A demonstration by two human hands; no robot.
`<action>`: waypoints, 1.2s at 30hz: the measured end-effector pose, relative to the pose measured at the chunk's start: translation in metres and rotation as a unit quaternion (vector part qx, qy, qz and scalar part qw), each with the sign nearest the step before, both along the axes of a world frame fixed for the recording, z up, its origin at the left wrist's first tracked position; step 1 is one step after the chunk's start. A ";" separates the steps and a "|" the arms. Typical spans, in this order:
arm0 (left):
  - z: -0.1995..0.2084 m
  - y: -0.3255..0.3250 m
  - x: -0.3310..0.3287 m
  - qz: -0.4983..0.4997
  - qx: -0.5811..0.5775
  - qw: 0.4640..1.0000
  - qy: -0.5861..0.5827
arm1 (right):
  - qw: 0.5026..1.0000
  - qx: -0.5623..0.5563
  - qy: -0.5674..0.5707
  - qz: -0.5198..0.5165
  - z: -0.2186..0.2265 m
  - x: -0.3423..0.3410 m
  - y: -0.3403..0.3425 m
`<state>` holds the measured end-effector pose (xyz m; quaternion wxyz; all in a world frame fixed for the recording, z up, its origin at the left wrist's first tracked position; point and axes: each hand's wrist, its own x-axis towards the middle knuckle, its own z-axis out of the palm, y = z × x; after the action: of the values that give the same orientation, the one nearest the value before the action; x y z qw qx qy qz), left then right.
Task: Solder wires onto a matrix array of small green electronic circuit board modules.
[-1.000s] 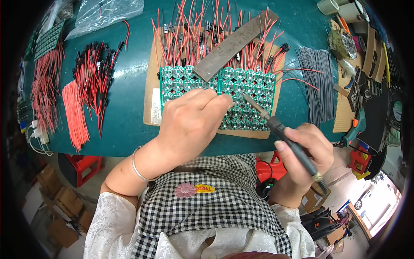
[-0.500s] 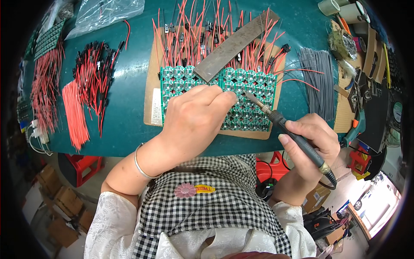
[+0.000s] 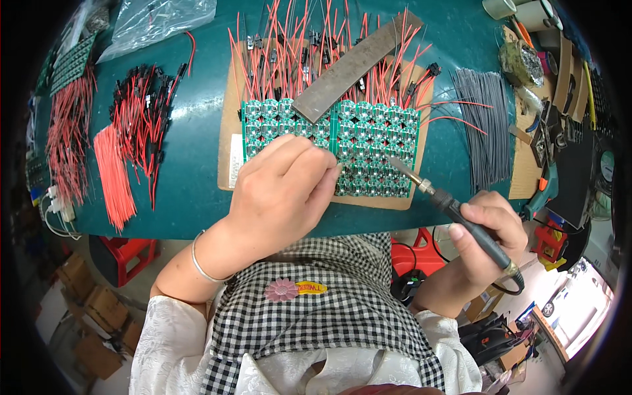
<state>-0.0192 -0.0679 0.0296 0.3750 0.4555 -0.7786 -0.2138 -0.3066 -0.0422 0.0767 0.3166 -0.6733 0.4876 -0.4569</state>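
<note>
- Bare hands numbered two: left hand (image 3: 280, 189), right hand (image 3: 503, 225).
- One black-handled soldering iron (image 3: 450, 207) was present.
- Green rectangular circuit-board panels (image 3: 377, 150) numbered two.
- One flat grey metal bar (image 3: 355, 68) lay there.
- One silvery bangle (image 3: 195, 258) showed.

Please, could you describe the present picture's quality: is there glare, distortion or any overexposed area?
Head view: the dark green tabletop has a curved-looking front edge; the crinkled clear plastic bag shows glare; the white patch at lower right looks overexposed; the black-handled soldering iron looks fairly sharp; fine details on the green circuit boards are too small to judge.
</note>
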 end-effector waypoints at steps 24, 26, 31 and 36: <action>-0.009 0.005 -0.005 -0.019 -0.004 1.000 -0.018 | 0.999 0.018 0.021 0.036 -0.006 0.010 0.005; -0.010 0.003 -0.006 -0.022 -0.006 0.999 -0.022 | 0.999 0.015 0.023 0.035 -0.007 0.009 0.004; -0.014 0.001 -0.007 -0.028 0.002 0.999 -0.033 | 0.998 0.016 0.040 0.044 -0.007 0.012 -0.001; -0.013 0.001 -0.007 -0.025 0.006 0.999 -0.026 | 0.998 0.003 0.035 0.058 -0.004 0.011 -0.005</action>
<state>-0.0261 -0.0671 0.0162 0.3467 0.4437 -0.7977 -0.2159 -0.2952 -0.0473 0.0730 0.3271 -0.7150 0.4601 -0.4124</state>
